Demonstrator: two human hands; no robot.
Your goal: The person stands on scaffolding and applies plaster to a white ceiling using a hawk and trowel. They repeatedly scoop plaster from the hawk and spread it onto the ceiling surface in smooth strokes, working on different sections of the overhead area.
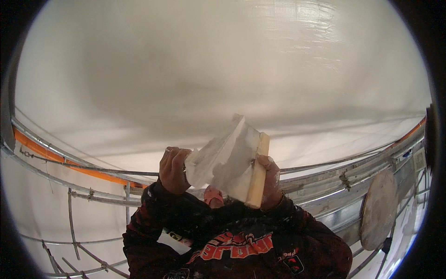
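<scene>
In the head view my right hand grips a wide tool by its pale wooden bar. The tool's angled blade is coated and heaped with whitish paste, with ragged bits along its left side. My left hand is closed at the left end of the blade, fingers curled; what it grips is hidden or too small to make out. Both forearms are in dark, paint-flecked sleeves. Behind the tool a small pink object shows partly.
Curved metal scaffold rails run across both sides, with an orange beam at left and metal planks at right. A round, plaster-smeared disc stands at the right. Pale sheeting spans the upper view.
</scene>
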